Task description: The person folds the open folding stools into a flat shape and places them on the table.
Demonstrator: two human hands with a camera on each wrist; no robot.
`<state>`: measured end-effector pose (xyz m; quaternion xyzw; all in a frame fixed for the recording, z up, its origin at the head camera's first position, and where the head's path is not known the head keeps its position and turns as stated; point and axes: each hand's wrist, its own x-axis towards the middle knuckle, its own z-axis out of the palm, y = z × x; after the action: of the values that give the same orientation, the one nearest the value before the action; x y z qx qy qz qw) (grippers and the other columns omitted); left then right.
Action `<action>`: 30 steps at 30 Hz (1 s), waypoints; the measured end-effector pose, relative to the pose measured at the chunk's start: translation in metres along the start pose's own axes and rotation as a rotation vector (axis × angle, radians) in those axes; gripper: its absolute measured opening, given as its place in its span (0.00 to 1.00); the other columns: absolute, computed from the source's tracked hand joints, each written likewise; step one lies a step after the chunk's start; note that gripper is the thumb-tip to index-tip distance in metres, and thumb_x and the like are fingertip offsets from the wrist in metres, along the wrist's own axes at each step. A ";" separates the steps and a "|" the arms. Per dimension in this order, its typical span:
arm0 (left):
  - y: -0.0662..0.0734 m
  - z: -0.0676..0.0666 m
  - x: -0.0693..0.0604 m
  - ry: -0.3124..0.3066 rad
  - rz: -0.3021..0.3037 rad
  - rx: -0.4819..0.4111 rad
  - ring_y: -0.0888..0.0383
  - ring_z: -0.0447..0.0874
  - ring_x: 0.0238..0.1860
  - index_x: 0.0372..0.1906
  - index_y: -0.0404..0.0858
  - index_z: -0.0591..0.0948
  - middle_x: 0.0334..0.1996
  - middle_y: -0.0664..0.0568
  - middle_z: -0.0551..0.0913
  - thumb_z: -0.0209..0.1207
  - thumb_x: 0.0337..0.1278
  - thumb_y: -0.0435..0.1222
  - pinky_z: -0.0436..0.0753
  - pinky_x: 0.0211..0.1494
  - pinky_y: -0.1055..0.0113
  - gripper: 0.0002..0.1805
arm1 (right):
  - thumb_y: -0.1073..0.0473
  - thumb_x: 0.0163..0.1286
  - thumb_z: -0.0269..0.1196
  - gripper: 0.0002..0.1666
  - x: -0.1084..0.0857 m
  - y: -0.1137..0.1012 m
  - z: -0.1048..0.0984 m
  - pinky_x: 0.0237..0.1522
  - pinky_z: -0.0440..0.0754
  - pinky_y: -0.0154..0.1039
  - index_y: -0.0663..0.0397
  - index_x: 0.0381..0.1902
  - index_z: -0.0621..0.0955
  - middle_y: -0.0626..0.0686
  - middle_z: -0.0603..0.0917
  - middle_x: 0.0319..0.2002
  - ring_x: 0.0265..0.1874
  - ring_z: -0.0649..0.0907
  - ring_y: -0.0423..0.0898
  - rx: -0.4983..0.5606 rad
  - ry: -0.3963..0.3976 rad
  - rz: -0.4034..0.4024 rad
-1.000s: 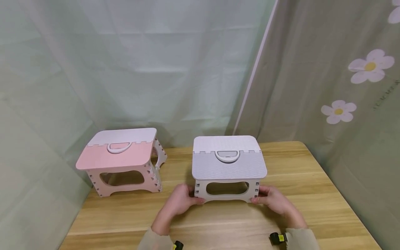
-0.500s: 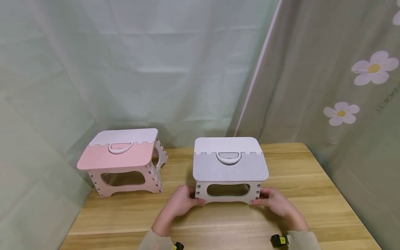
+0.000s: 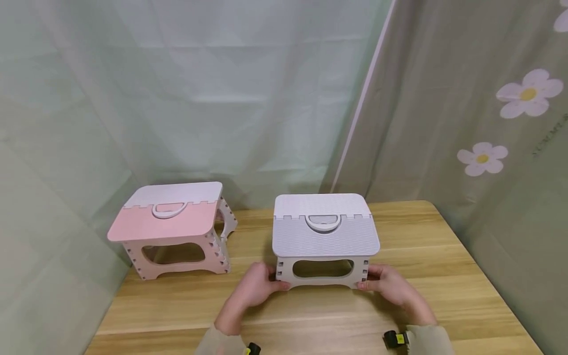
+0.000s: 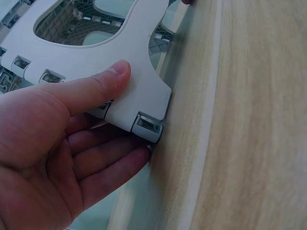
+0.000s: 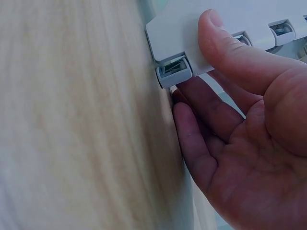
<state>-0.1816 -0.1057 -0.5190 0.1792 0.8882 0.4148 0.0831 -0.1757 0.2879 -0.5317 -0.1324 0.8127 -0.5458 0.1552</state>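
A grey and white folding stool stands upright on the wooden table, its carry handle lying in the middle of the top. My left hand grips the lower left corner of its front leg panel, thumb on the front face and fingers behind the edge. On the opposite corner my right hand grips the panel the same way. In the left wrist view the thumb presses flat on the white panel. The right wrist view shows the other thumb on the panel, with fingertips partly hidden behind the hinged foot.
A pink and white folding stool stands unfolded to the left, apart from the grey one. Behind the wooden table hangs a pale curtain, and a flowered curtain runs along the right side.
Both hands keep their hold and the stools stay in place. Only the head view shifts very slightly.
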 end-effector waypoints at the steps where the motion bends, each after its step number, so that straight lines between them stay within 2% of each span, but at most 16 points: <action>1: 0.000 0.001 0.000 0.001 0.000 0.002 0.63 0.77 0.25 0.35 0.40 0.91 0.26 0.60 0.87 0.79 0.56 0.46 0.79 0.33 0.65 0.14 | 0.61 0.70 0.74 0.23 0.000 0.000 -0.001 0.49 0.82 0.34 0.66 0.59 0.86 0.58 0.90 0.51 0.50 0.86 0.48 -0.004 0.000 -0.001; 12: 0.001 0.002 0.000 -0.008 0.004 -0.026 0.63 0.79 0.26 0.36 0.39 0.91 0.28 0.59 0.89 0.79 0.56 0.44 0.80 0.35 0.65 0.13 | 0.59 0.69 0.75 0.24 -0.002 0.000 0.000 0.50 0.80 0.34 0.66 0.59 0.86 0.56 0.91 0.50 0.49 0.86 0.48 -0.029 0.014 0.008; 30: 0.002 0.000 0.000 -0.006 0.003 -0.018 0.64 0.78 0.26 0.36 0.39 0.91 0.27 0.59 0.88 0.79 0.56 0.43 0.80 0.34 0.65 0.13 | 0.59 0.69 0.75 0.24 0.000 -0.002 -0.001 0.49 0.80 0.34 0.67 0.58 0.86 0.57 0.91 0.50 0.49 0.85 0.49 -0.043 0.014 0.014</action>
<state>-0.1807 -0.1040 -0.5174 0.1811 0.8839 0.4223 0.0867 -0.1763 0.2876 -0.5297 -0.1261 0.8261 -0.5282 0.1504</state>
